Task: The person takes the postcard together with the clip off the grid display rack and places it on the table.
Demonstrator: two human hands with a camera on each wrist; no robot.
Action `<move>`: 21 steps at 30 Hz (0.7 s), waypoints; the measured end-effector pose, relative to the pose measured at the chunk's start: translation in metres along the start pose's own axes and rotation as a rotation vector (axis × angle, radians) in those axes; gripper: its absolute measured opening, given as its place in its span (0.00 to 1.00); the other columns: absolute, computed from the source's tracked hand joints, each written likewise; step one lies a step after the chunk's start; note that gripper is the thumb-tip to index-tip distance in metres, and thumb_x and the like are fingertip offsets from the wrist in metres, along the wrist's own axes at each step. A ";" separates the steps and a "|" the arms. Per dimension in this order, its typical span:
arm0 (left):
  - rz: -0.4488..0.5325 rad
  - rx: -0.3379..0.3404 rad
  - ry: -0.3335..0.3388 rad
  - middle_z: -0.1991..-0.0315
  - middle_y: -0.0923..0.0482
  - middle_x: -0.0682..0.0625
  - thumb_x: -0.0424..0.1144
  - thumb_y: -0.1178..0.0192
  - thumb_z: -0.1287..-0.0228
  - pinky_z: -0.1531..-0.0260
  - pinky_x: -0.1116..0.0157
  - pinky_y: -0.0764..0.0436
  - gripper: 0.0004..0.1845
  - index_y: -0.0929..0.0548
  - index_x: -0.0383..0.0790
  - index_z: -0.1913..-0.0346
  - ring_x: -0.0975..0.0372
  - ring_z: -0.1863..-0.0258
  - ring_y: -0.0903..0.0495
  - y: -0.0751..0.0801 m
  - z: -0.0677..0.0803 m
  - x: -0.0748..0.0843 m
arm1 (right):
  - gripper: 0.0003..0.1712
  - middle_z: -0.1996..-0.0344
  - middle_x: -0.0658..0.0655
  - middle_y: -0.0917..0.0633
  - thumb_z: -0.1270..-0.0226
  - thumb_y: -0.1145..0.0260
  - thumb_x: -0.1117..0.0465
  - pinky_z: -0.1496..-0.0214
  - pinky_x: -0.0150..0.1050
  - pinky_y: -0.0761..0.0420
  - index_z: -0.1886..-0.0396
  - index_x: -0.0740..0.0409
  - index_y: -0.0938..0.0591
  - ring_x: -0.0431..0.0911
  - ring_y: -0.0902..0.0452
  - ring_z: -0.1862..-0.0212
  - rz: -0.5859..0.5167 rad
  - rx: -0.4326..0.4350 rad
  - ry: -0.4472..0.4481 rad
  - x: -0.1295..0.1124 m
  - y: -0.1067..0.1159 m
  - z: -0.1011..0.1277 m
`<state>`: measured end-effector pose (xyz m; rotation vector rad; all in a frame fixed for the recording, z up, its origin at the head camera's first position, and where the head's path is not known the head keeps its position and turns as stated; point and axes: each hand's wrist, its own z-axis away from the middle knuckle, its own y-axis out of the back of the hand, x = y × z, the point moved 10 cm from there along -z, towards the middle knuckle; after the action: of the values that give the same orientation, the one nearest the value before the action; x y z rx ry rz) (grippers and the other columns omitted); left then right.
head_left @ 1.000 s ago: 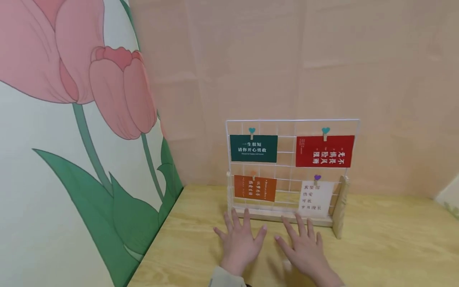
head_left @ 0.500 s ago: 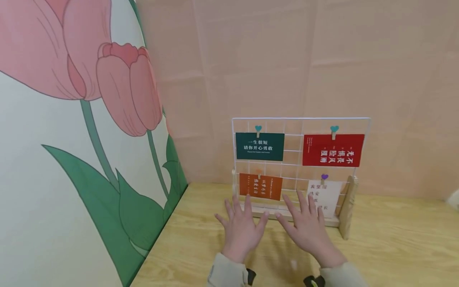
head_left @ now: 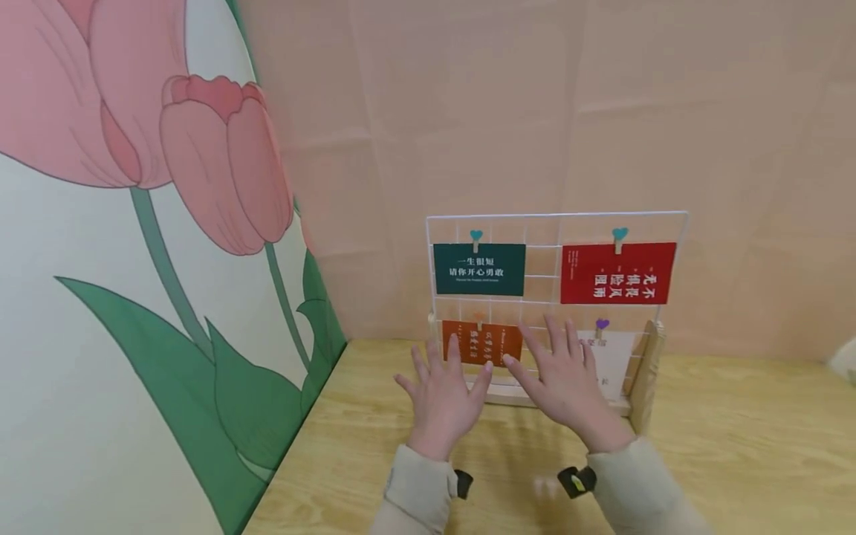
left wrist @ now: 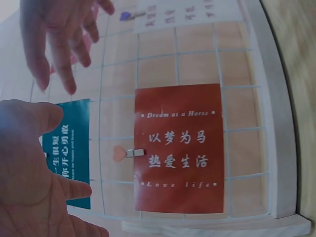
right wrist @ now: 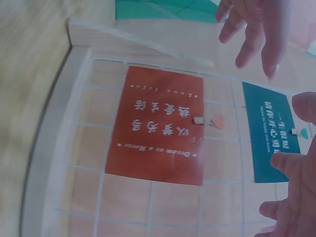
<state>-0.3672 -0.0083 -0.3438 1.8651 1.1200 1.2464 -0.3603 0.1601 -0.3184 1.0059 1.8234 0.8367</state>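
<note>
A white wire grid [head_left: 555, 217] stands upright in a pale wooden base [head_left: 518, 394] on the table. Small heart pegs clip on a green card [head_left: 478, 269], a red card [head_left: 617, 273], an orange card [head_left: 481, 342] and a white card [head_left: 613, 355]. Both hands hover in front of the lower row with fingers spread and straight, holding nothing. My left hand [head_left: 443, 392] is before the orange card [left wrist: 180, 148]. My right hand [head_left: 560, 375] is between the orange card [right wrist: 160, 126] and the white one, partly hiding it. Whether any fingertip touches the wire is unclear.
The light wooden table [head_left: 735, 446] runs off to the right. A panel painted with pink tulips [head_left: 134, 260] closes the left side. A plain pink wall [head_left: 535, 111] stands close behind the grid. Beige sleeves cover both forearms.
Both hands have risen off the tabletop and moved forward, from in front of the wooden base up to the grid's lower cards. The grid and cards have not moved.
</note>
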 end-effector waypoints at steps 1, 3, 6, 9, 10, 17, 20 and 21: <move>0.003 0.001 -0.004 0.20 0.49 0.32 0.71 0.57 0.26 0.40 0.19 0.55 0.45 0.38 0.42 0.19 0.30 0.23 0.55 0.001 -0.002 0.001 | 0.45 0.20 0.72 0.52 0.25 0.43 0.35 0.31 0.80 0.60 0.19 0.55 0.38 0.74 0.67 0.22 0.002 -0.001 0.006 -0.001 0.002 -0.003; 0.009 0.000 -0.008 0.20 0.49 0.32 0.70 0.56 0.26 0.40 0.19 0.56 0.44 0.38 0.42 0.19 0.30 0.23 0.55 0.004 -0.005 0.003 | 0.45 0.20 0.72 0.53 0.25 0.43 0.36 0.31 0.80 0.60 0.19 0.56 0.38 0.73 0.67 0.22 0.005 0.001 0.016 -0.003 0.006 -0.007; 0.000 -0.015 -0.006 0.20 0.50 0.32 0.71 0.57 0.25 0.38 0.20 0.55 0.45 0.40 0.42 0.19 0.31 0.23 0.56 0.008 -0.011 0.005 | 0.45 0.20 0.72 0.53 0.26 0.42 0.37 0.31 0.80 0.60 0.18 0.54 0.40 0.72 0.68 0.21 0.012 0.003 0.033 -0.007 0.010 -0.013; -0.012 -0.016 -0.013 0.20 0.49 0.32 0.71 0.58 0.25 0.35 0.24 0.51 0.45 0.40 0.42 0.19 0.32 0.23 0.53 0.013 -0.018 0.007 | 0.44 0.21 0.72 0.51 0.25 0.41 0.39 0.30 0.78 0.59 0.18 0.53 0.40 0.72 0.66 0.21 0.019 0.026 0.064 -0.013 0.017 -0.021; -0.019 -0.017 -0.016 0.20 0.49 0.31 0.71 0.58 0.25 0.34 0.25 0.49 0.45 0.40 0.42 0.19 0.32 0.23 0.52 0.015 -0.021 0.007 | 0.44 0.21 0.72 0.50 0.25 0.41 0.39 0.29 0.78 0.59 0.18 0.53 0.40 0.72 0.65 0.21 0.018 0.035 0.075 -0.015 0.019 -0.023; -0.034 -0.005 -0.037 0.21 0.48 0.31 0.70 0.57 0.25 0.30 0.32 0.45 0.44 0.42 0.44 0.18 0.35 0.23 0.49 0.026 -0.035 0.008 | 0.42 0.21 0.72 0.47 0.26 0.39 0.42 0.27 0.75 0.56 0.19 0.54 0.37 0.71 0.63 0.21 0.050 0.055 0.118 -0.029 0.033 -0.046; -0.039 0.000 -0.057 0.20 0.49 0.31 0.70 0.57 0.25 0.30 0.33 0.45 0.44 0.43 0.45 0.18 0.36 0.22 0.50 0.031 -0.042 0.012 | 0.42 0.21 0.72 0.49 0.26 0.40 0.42 0.26 0.73 0.57 0.19 0.55 0.37 0.70 0.65 0.21 0.064 0.050 0.127 -0.034 0.040 -0.054; -0.047 0.001 -0.063 0.20 0.49 0.32 0.70 0.57 0.25 0.30 0.33 0.45 0.44 0.44 0.45 0.17 0.36 0.22 0.50 0.033 -0.045 0.014 | 0.42 0.20 0.71 0.51 0.26 0.40 0.42 0.26 0.73 0.57 0.19 0.55 0.37 0.70 0.66 0.20 0.070 0.050 0.130 -0.035 0.042 -0.056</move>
<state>-0.3966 -0.0089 -0.2942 1.8548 1.1246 1.1535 -0.3884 0.1399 -0.2480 1.0739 1.9366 0.9221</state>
